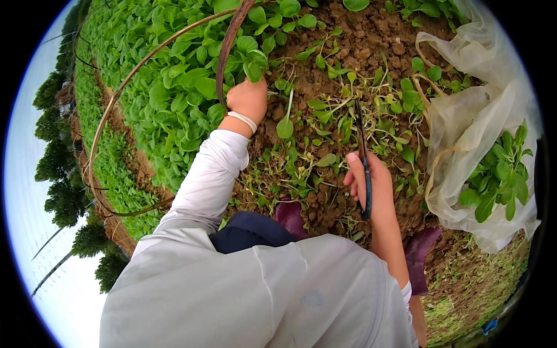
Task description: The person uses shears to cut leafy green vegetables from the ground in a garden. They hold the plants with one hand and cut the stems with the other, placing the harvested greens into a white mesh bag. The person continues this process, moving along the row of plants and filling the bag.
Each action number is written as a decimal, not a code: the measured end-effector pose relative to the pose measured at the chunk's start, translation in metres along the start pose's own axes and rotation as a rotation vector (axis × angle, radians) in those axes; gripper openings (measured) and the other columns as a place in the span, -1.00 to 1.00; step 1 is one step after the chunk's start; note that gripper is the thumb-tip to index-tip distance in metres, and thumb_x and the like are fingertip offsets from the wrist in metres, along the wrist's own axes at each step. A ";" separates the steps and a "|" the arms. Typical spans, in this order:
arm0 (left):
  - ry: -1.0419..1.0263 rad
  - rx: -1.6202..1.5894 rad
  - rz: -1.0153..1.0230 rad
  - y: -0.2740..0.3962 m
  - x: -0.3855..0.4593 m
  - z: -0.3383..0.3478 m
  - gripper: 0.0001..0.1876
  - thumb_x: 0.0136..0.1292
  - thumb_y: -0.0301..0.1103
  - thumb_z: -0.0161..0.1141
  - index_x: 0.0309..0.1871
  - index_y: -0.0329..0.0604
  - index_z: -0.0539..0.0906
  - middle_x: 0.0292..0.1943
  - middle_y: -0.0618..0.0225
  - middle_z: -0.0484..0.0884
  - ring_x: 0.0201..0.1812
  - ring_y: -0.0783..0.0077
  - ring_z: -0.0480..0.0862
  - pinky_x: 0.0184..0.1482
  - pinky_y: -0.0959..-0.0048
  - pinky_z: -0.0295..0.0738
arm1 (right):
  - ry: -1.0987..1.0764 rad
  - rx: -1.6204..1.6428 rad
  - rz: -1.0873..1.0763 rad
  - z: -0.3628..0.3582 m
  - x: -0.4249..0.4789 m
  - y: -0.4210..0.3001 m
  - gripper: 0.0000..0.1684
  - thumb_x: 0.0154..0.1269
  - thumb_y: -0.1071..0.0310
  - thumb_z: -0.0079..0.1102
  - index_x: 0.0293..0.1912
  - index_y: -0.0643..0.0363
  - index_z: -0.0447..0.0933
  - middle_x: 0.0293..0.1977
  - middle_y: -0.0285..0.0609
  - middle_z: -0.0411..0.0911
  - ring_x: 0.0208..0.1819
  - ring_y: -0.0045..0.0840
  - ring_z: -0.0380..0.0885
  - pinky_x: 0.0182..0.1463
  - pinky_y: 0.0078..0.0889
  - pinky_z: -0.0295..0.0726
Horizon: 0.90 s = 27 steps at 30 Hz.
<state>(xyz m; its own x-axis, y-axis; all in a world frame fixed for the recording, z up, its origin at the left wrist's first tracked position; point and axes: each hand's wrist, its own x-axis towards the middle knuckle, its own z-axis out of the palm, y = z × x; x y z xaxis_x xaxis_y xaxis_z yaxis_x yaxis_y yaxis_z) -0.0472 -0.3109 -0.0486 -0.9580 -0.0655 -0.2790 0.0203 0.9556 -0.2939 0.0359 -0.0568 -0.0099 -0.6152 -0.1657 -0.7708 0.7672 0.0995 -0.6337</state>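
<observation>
My left hand (247, 101) is closed at the edge of the dense bed of leafy greens (182, 82). Broad leaves (252, 65) stick out just beyond its fist; the stems and fingertips are hidden. A white band (243, 122) circles the wrist. In my right hand (377, 180) is a pair of dark-handled scissors (362, 139), blades pointing away from me over bare soil. The blades look nearly together. Cut leaves and pale, wilted trimmings (378, 108) litter the brown soil (352, 48) around them.
To the right lies a translucent plastic bag (461, 143) with a bunch of greens (500, 174) on it. A bent hoop (117, 93) arches over the bed, and a darker strip (230, 48) passes close to my left wrist. My purple boots (290, 217) stand on the soil.
</observation>
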 end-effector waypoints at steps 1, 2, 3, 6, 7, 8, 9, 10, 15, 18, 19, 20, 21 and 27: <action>-0.035 0.019 0.026 -0.001 0.000 0.001 -0.87 -0.05 -0.50 0.13 -0.36 -0.21 0.53 -0.44 0.17 0.60 -0.45 0.11 0.63 -0.45 0.26 0.53 | 0.000 -0.007 -0.005 0.001 -0.001 0.000 -0.62 0.26 0.07 0.07 -0.28 0.26 0.44 -0.70 -0.33 0.41 -0.75 -0.75 0.29 -0.67 -0.69 0.25; -0.071 0.037 0.053 -0.004 0.001 0.005 -0.87 -0.02 -0.48 0.10 -0.34 -0.21 0.51 -0.46 0.13 0.61 -0.45 0.07 0.62 -0.45 0.23 0.52 | -0.013 -0.003 -0.002 0.001 -0.002 0.000 -0.62 0.26 0.07 0.07 -0.28 0.25 0.44 -0.70 -0.33 0.41 -0.75 -0.76 0.29 -0.67 -0.69 0.24; -0.104 0.055 0.077 -0.005 0.003 0.009 -0.86 0.01 -0.46 0.07 -0.32 -0.20 0.49 -0.49 0.09 0.61 -0.45 0.03 0.62 -0.44 0.20 0.51 | -0.028 -0.001 -0.002 0.002 -0.003 -0.001 -0.62 0.26 0.07 0.08 -0.28 0.25 0.44 -0.71 -0.34 0.41 -0.75 -0.77 0.28 -0.67 -0.69 0.23; 0.178 -0.680 -0.404 -0.002 0.008 0.024 -0.94 -0.02 -0.49 0.13 -0.54 -0.22 0.58 -0.53 0.12 0.61 -0.44 0.13 0.66 -0.44 0.30 0.53 | -0.066 -0.012 -0.030 0.003 -0.005 0.001 -0.62 0.26 0.07 0.08 -0.28 0.25 0.44 -0.71 -0.35 0.40 -0.74 -0.78 0.26 -0.66 -0.69 0.22; 0.134 -0.433 -0.252 0.000 0.010 0.019 -0.94 -0.02 -0.48 0.13 -0.54 -0.21 0.59 -0.55 0.13 0.61 -0.44 0.13 0.66 -0.44 0.31 0.53 | -0.071 -0.016 -0.040 0.004 -0.005 0.003 -0.62 0.26 0.07 0.08 -0.28 0.24 0.44 -0.71 -0.36 0.39 -0.74 -0.79 0.26 -0.66 -0.69 0.22; 0.090 -0.184 -0.101 -0.001 0.014 0.013 -0.94 -0.02 -0.48 0.13 -0.54 -0.20 0.60 -0.57 0.14 0.60 -0.44 0.13 0.66 -0.44 0.31 0.54 | -0.075 -0.015 -0.032 0.004 -0.005 0.003 -0.62 0.26 0.07 0.08 -0.30 0.24 0.44 -0.71 -0.36 0.39 -0.74 -0.78 0.26 -0.66 -0.67 0.22; 0.046 0.062 0.055 0.002 0.019 0.000 -0.93 -0.03 -0.47 0.13 -0.55 -0.19 0.62 -0.59 0.15 0.60 -0.43 0.13 0.66 -0.44 0.31 0.54 | -0.074 -0.013 -0.031 0.003 -0.005 0.003 -0.62 0.26 0.07 0.08 -0.30 0.25 0.44 -0.70 -0.36 0.40 -0.73 -0.78 0.26 -0.65 -0.67 0.23; -0.032 0.086 0.071 0.008 0.020 -0.015 -0.92 -0.03 -0.44 0.14 -0.56 -0.16 0.63 -0.58 0.19 0.61 -0.44 0.12 0.65 -0.45 0.31 0.53 | -0.077 -0.009 -0.030 0.003 -0.006 0.003 -0.62 0.26 0.07 0.08 -0.30 0.25 0.45 -0.70 -0.35 0.40 -0.73 -0.77 0.27 -0.64 -0.67 0.24; -0.071 -0.104 0.159 0.025 0.008 -0.060 -0.90 -0.01 -0.41 0.18 -0.46 -0.21 0.65 -0.51 0.15 0.61 -0.45 0.10 0.63 -0.41 0.32 0.53 | -0.077 -0.020 -0.064 0.004 -0.008 0.009 -0.60 0.26 0.06 0.07 -0.27 0.27 0.44 -0.69 -0.34 0.40 -0.70 -0.75 0.30 -0.60 -0.65 0.28; -0.101 -0.520 0.217 0.029 -0.004 -0.082 -0.83 0.02 -0.31 0.24 -0.35 -0.18 0.68 -0.52 0.20 0.60 -0.49 0.21 0.59 -0.40 0.38 0.46 | -0.116 0.011 -0.035 0.005 -0.014 0.005 -0.59 0.26 0.04 0.07 -0.23 0.25 0.44 -0.68 -0.34 0.41 -0.69 -0.75 0.31 -0.59 -0.65 0.29; -0.107 -0.693 0.239 0.028 -0.006 -0.084 -0.81 0.04 -0.28 0.27 -0.31 -0.17 0.68 -0.53 0.21 0.59 -0.50 0.26 0.58 -0.40 0.40 0.44 | -0.123 0.030 -0.040 0.005 -0.016 0.004 -0.59 0.26 0.04 0.06 -0.23 0.25 0.44 -0.68 -0.34 0.41 -0.69 -0.75 0.31 -0.59 -0.65 0.29; -0.125 -0.839 0.248 0.027 -0.008 -0.078 -0.76 0.11 -0.26 0.25 -0.27 -0.25 0.67 -0.56 0.37 0.57 -0.53 0.50 0.48 -0.41 0.52 0.35 | -0.130 0.049 -0.045 0.005 -0.017 0.003 -0.59 0.26 0.03 0.06 -0.24 0.25 0.44 -0.67 -0.34 0.40 -0.69 -0.76 0.30 -0.60 -0.66 0.29; -0.225 -0.953 0.176 0.029 -0.009 -0.076 -0.76 0.13 -0.27 0.24 -0.27 -0.28 0.67 -0.55 0.42 0.55 -0.52 0.56 0.45 -0.41 0.55 0.34 | -0.136 0.068 -0.049 0.005 -0.019 0.003 -0.59 0.26 0.03 0.06 -0.24 0.25 0.44 -0.67 -0.34 0.40 -0.68 -0.76 0.30 -0.60 -0.66 0.29; -0.572 -1.231 0.026 0.038 -0.020 -0.074 -0.73 0.18 -0.26 0.19 -0.18 -0.29 0.64 -0.49 0.45 0.60 -0.44 0.70 0.44 -0.35 0.60 0.39 | -0.154 0.100 -0.068 0.006 -0.019 -0.006 -0.57 0.26 0.01 0.05 -0.27 0.25 0.44 -0.68 -0.34 0.40 -0.70 -0.75 0.29 -0.61 -0.65 0.28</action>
<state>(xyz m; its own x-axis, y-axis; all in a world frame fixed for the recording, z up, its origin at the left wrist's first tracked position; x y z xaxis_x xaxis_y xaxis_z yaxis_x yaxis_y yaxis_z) -0.0486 -0.2518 0.0129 -0.7031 0.1349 -0.6981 -0.5188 0.5741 0.6334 0.0444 -0.0600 0.0087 -0.6368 -0.3175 -0.7026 0.7439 -0.0133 -0.6682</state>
